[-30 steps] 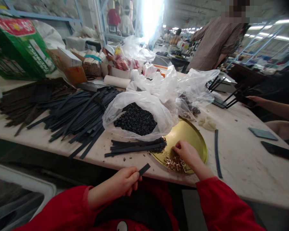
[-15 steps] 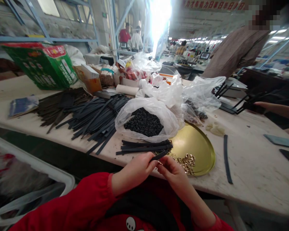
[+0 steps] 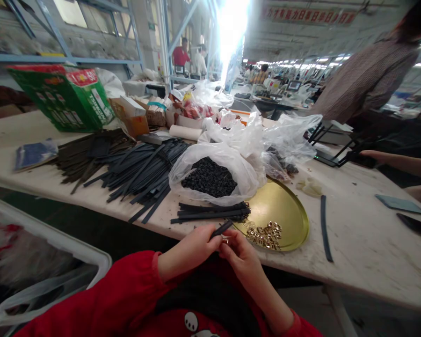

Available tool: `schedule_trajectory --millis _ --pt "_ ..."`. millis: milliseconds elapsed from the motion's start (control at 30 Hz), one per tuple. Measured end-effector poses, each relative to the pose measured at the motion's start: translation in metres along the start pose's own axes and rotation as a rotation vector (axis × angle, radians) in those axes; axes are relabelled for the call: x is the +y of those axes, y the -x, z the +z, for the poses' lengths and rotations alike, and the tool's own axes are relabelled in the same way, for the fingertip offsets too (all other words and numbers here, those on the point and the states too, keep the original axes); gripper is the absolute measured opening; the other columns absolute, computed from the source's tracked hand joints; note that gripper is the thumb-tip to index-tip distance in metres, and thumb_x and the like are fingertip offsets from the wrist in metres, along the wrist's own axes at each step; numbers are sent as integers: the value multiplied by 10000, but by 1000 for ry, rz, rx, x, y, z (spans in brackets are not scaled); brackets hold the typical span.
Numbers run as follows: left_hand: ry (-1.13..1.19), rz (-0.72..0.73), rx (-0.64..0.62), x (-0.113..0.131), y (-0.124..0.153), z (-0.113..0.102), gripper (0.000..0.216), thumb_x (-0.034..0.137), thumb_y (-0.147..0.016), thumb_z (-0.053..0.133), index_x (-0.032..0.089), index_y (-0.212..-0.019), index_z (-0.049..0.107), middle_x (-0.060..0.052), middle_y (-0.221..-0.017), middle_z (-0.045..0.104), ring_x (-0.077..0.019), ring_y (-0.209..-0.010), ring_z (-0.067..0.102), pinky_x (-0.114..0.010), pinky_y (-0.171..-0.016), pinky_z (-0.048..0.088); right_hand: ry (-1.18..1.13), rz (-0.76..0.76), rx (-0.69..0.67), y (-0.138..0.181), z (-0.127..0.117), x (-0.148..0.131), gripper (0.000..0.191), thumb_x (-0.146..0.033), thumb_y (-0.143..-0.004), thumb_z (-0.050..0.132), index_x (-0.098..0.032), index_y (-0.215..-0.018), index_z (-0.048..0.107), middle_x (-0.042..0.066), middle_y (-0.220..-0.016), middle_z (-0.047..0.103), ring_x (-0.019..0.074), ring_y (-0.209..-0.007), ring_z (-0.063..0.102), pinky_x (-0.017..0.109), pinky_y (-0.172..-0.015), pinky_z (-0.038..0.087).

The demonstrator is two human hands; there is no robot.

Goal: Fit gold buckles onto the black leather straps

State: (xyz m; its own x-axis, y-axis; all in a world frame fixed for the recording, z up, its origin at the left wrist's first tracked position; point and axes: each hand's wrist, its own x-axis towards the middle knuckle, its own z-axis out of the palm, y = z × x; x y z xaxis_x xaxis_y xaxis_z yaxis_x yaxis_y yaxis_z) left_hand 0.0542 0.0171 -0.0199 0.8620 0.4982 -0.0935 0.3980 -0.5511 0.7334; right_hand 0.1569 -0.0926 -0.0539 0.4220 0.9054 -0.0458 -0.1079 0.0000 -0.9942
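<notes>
My left hand [image 3: 192, 245] is closed on a short black strap [image 3: 221, 228] just below the table's front edge. My right hand [image 3: 239, 252] meets it there, its fingers pinched on a small gold buckle [image 3: 225, 241] at the strap's end. Just beyond my hands a round gold tray [image 3: 284, 206] holds a small heap of gold buckles [image 3: 264, 234]. A short bundle of black straps [image 3: 210, 213] lies left of the tray. Behind it an open plastic bag [image 3: 224, 161] is full of small black parts [image 3: 208, 178].
A large pile of long black straps [image 3: 126, 166] covers the left of the white table [image 3: 365, 238]. One loose strap [image 3: 325, 227] lies right of the tray. A green carton [image 3: 65, 96], boxes and bags stand at the back. A person's arm [image 3: 396, 161] reaches in at right; phones [image 3: 416, 224] lie there.
My right hand left the buckles on the tray and came to the strap in my left hand, which rose toward it. The camera tilted up and left.
</notes>
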Motion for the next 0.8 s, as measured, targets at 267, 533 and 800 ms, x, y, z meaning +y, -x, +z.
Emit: schedule_trajectory --millis 267,533,800 --pt "47 25 -133 -8 15 -18 274 288 -887 316 177 -759 531 14 -677 554 -129 -635 504 -222 -579 339 -619 295 302 -5 0 -7 306 -250 -540 811 -201 -782 630 -63 -666 612 42 -547 556 146 -561 477" --pt "-8 68 -148 -4 21 -9 271 245 -873 335 175 -793 584 -19 -768 616 -136 -675 519 -217 -604 346 -717 379 214 6 21 3 250 -219 -593 786 -181 -786 631 -44 -692 626 42 -548 578 134 -546 504" --pt "222 -55 -216 -6 33 -12 217 246 -829 396 164 -710 558 19 -656 583 -104 -595 510 -195 -561 358 -556 311 323 10 17 5 259 -279 -608 767 -203 -776 586 -65 -670 574 44 -514 518 155 -515 473"
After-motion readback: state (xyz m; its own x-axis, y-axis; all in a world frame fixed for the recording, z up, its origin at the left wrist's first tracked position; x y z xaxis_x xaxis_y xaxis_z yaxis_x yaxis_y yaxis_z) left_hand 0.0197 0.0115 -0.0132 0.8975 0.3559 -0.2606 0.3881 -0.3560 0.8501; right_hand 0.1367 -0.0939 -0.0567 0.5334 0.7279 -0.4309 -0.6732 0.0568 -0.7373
